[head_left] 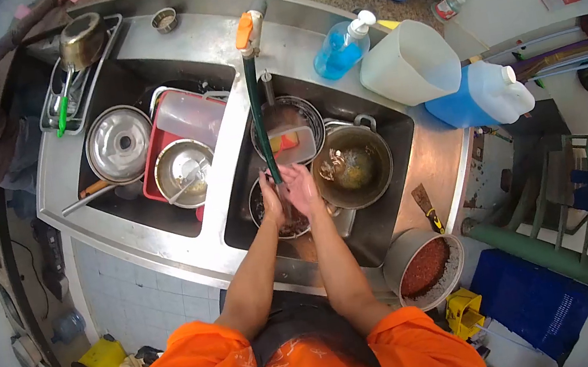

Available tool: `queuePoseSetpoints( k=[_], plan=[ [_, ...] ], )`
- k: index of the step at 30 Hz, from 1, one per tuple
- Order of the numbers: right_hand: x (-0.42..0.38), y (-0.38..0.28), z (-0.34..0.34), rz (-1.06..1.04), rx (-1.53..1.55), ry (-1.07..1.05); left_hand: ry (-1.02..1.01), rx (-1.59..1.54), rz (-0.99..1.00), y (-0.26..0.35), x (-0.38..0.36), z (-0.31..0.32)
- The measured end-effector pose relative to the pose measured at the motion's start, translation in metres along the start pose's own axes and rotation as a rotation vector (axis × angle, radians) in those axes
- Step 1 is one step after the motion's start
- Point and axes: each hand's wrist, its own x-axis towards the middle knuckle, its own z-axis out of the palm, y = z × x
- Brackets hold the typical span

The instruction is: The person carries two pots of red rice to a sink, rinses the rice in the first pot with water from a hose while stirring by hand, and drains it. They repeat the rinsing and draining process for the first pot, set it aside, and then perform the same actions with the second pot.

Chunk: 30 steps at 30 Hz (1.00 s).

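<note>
left hand (270, 196) – open; right hand (300, 186) – open | both under hose (258, 113) over pan (285, 215)

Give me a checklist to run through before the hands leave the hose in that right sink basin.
1. Both hands under the hose end: ok, left hand and right hand meet below the green hose.
2. Water running: cannot tell.
3. Hands free of items: ok, fingers hold nothing visible.
4. Bowl beneath hands: ok, sits in the basin.
5. Big pot clean: not ok, residue inside.
6. Soap bottle within reach: ok, on the rim behind the basin.
</note>
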Motion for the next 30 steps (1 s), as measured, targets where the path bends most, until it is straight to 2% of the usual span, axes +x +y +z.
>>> queuePoseSetpoints(
  k=[1, 2, 4, 6, 8, 9, 10, 11, 12, 13, 14, 15, 16, 18, 19, 20, 21, 23, 24, 26, 28, 29, 30],
  plan=[
    [0.002, 0.007, 0.005, -0.03, 0.123, 0.011, -0.017, 0.119, 0.078, -0.011, 0.024, -0.025],
    [0.009, 0.015, 0.002, -0.032, 0.128, 0.001, -0.018, 0.126, 0.087, -0.005, 0.024, -0.022],
    [0.023, 0.033, -0.007, -0.061, 0.223, 0.14, -0.033, 0.501, 0.174, 0.005, 0.022, -0.016],
    [0.028, 0.043, -0.014, -0.077, 0.312, 0.163, 0.026, 0.569, 0.148, 0.012, 0.021, -0.013],
    [0.019, 0.051, -0.027, -0.021, 0.209, 0.36, 0.21, 1.166, 0.459, 0.019, 0.013, -0.021],
    [0.003, 0.045, -0.023, 0.022, 0.075, 0.518, 0.259, 1.238, 0.598, 0.021, 0.007, -0.027],
    [0.005, 0.061, -0.059, -0.08, -0.464, 0.678, 0.339, 1.297, 0.583, 0.025, 0.006, -0.039],
    [0.008, 0.077, -0.096, -0.179, -1.014, 0.811, 0.303, 1.342, 0.556, 0.031, 0.004, -0.052],
    [-0.025, 0.061, -0.07, -0.032, -1.176, 0.926, 0.265, 1.385, 0.526, 0.034, 0.003, -0.067],
    [-0.059, 0.036, -0.034, 0.121, -1.335, 1.036, 0.251, 1.375, 0.629, 0.026, 0.01, -0.092],
    [-0.067, 0.037, -0.047, 0.126, -1.33, 1.045, 0.237, 1.361, 0.731, 0.015, 0.017, -0.109],
    [-0.075, 0.045, -0.063, 0.166, -1.375, 1.041, 0.224, 1.329, 0.629, 0.017, 0.008, -0.105],
    [-0.081, 0.051, -0.073, 0.207, -1.418, 1.035, 0.218, 1.338, 0.618, 0.023, -0.003, -0.096],
    [-0.088, 0.052, -0.075, 0.271, -1.359, 1.033, 0.254, 1.253, 0.056, 0.034, -0.018, -0.071],
    [-0.077, 0.069, -0.104, 0.253, -1.438, 0.961, 0.25, 1.257, 0.056, 0.035, -0.016, -0.065],
    [-0.069, 0.08, -0.122, 0.235, -1.515, 0.886, 0.28, 1.455, 0.045, 0.035, -0.013, -0.061],
    [-0.067, 0.071, -0.103, 0.237, -1.513, 0.883, 0.313, 1.652, 0.032, 0.035, -0.011, -0.058],
    [-0.061, 0.026, -0.024, 0.406, -1.653, 0.901, 0.287, 1.665, -0.005, 0.029, 0.002, -0.059],
    [-0.048, 0.022, -0.022, 0.406, -1.659, 0.888, 0.257, 1.676, -0.039, 0.024, 0.01, -0.062],
    [-0.02, 0.016, -0.017, 0.106, -1.619, 0.872, 0.237, 1.581, -0.016, 0.003, 0.037, -0.082],
    [0.003, 0.004, 0.002, -0.426, -1.525, 0.99, 0.064, 1.391, -0.021, -0.019, 0.071, -0.114],
    [0.005, -0.01, 0.028, -0.624, -1.605, 0.973, 0.052, 1.502, 0.04, -0.037, 0.086, -0.13],
    [0.005, -0.027, 0.053, -0.673, -1.632, 0.84, 0.057, 1.61, 0.106, -0.049, 0.097, -0.134]
  ],
)
